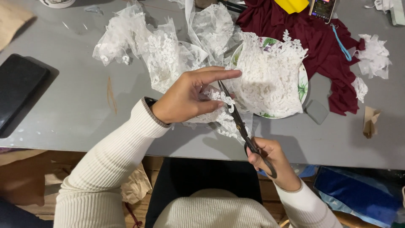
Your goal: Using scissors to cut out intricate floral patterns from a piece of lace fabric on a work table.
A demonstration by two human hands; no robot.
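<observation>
With the left hand (pixel 185 99) pinching the lace (pixel 223 101) taut just beside the blades and the right hand (pixel 270 158) gripping the scissors (pixel 238 120), cuts should follow the motif's edge closely.

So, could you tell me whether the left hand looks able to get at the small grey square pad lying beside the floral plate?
Probably not as things stand: the left hand is holding white lace, and the black scissors and lace-covered floral plate lie between it and the grey square pad.

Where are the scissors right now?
In the head view, the black scissors sit centre frame, gripped by the right hand, blades against white lace held by the left hand.
</observation>
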